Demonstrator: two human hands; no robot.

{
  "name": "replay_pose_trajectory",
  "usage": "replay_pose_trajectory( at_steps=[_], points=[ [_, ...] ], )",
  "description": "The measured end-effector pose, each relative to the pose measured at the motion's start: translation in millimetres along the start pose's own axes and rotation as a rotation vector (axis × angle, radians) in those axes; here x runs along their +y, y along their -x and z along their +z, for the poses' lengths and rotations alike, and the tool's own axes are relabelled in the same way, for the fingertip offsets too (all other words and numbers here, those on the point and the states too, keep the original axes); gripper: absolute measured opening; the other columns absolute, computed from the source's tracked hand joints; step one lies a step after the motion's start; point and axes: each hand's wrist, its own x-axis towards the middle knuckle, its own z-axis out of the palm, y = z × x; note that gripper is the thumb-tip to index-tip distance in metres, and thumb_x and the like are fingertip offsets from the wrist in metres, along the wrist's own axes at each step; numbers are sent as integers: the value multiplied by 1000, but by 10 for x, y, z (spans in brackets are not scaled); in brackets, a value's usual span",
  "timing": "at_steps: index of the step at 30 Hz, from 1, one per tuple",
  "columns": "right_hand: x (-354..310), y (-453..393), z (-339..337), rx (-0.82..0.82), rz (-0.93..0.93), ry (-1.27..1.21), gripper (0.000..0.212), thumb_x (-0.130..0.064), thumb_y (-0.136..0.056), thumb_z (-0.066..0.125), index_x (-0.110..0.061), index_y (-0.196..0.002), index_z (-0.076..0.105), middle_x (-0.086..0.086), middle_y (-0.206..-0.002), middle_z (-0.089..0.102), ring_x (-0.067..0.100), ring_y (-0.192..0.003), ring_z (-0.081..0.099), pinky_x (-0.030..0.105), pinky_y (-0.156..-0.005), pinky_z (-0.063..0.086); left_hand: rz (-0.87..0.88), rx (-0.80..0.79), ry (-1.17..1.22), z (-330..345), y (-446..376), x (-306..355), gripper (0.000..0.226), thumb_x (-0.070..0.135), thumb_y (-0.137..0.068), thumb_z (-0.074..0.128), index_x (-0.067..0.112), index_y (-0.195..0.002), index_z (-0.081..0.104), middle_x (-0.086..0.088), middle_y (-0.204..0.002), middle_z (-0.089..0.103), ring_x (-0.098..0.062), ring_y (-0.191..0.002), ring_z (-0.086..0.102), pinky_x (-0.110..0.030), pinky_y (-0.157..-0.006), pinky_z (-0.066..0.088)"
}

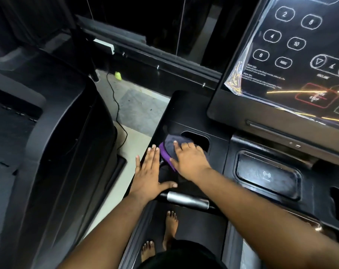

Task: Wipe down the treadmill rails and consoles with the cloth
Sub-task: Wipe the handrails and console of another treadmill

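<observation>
Right hand (190, 160), fingers spread flat, presses the grey-and-purple cloth (169, 150) onto the black console (186, 117) at the frame's centre, just beside a cup recess (198, 138). Left hand (150, 173), open and flat, rests on the console's left edge, touching the cloth's purple border. Lower down, a silver rail grip (186, 199) crosses below both hands.

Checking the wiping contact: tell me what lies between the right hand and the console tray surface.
The head view shows the cloth, grey with a purple edge, lying under the right hand, which presses it onto the console tray beside the cup recess.
</observation>
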Motion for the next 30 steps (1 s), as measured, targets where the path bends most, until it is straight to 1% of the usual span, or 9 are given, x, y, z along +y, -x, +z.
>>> replay_pose_trajectory(
  at_steps=[4, 8, 10, 14, 19, 22, 24, 27, 30],
  points=[
    [323, 316, -215, -18, -53, 247, 73, -64, -100, 39, -16, -155, 39, 8, -149, 46, 30, -136, 39, 46, -105, 33, 30, -20, -33, -11, -88, 0, 137, 107, -60, 8, 15, -156, -27, 0, -165, -34, -18, -156, -24, -55, -124, -17],
    [414, 417, -93, -224, 58, 272, 113, -90, -86, 15, -9, -164, 2, 12, -172, 5, 32, -159, -3, 66, -120, -4, 34, -67, -70, -31, -217, 95, 139, 108, -56, 6, 16, -155, -29, 0, -165, -35, -17, -154, -30, -58, -121, -18],
    [522, 392, 26, -248, -19, 186, 114, -90, -84, 17, -9, -164, 3, 10, -173, 5, 26, -160, -6, 64, -121, -14, 36, -94, -126, -30, -260, 133, 136, 107, -59, 10, 17, -153, -31, -1, -166, -33, -17, -153, -31, -59, -121, -18],
    [723, 25, 17, -256, -155, 45, 105, -90, -85, 24, -16, -159, 36, 5, -163, 40, 20, -156, 23, 49, -127, -6, 20, -106, -130, -43, -290, 141, 137, 103, -61, 26, 19, -152, -32, 0, -168, -30, -16, -154, -29, -60, -125, -11],
    [356, -279, -117, -440, -105, 4, 101, -88, -89, 11, -21, -157, 40, 7, -166, 35, 23, -156, 24, 46, -126, 11, 6, -87, -99, -64, -287, 160, 142, 98, -61, 40, 18, -160, -21, 3, -170, -25, -13, -156, -25, -58, -126, -8],
    [484, -114, -109, -361, -149, -28, 90, -89, -89, 22, -17, -120, 67, 8, -129, 67, 28, -129, 56, 43, -108, 35, 9, -101, -83, -80, -284, 158, 140, 94, -66, 49, 18, -161, -19, 4, -170, -26, -13, -155, -27, -57, -126, -8],
    [554, -95, -150, -333, -205, 100, 83, -90, -86, 28, -18, -99, 66, 5, -106, 69, 27, -116, 62, 43, -102, 36, 11, -105, -87, -85, -290, 154, 140, 93, -68, 52, 18, -162, -19, 4, -169, -28, -14, -154, -28, -58, -126, -8],
    [409, -227, -184, -404, -169, 210, 102, -95, -80, 17, -17, -115, 72, 7, -125, 69, 27, -130, 55, 49, -112, 30, 7, -98, -81, -74, -291, 137, 140, 94, -68, 52, 19, -162, -20, 6, -168, -29, -13, -154, -30, -57, -126, -10],
    [308, -189, -131, -365, -93, 67, 101, -92, -84, 16, -14, -117, 72, 10, -126, 69, 30, -129, 56, 45, -106, 41, 9, -98, -56, -63, -286, 132, 140, 93, -68, 54, 19, -162, -20, 6, -168, -30, -13, -153, -30, -57, -126, -11]
  ],
)
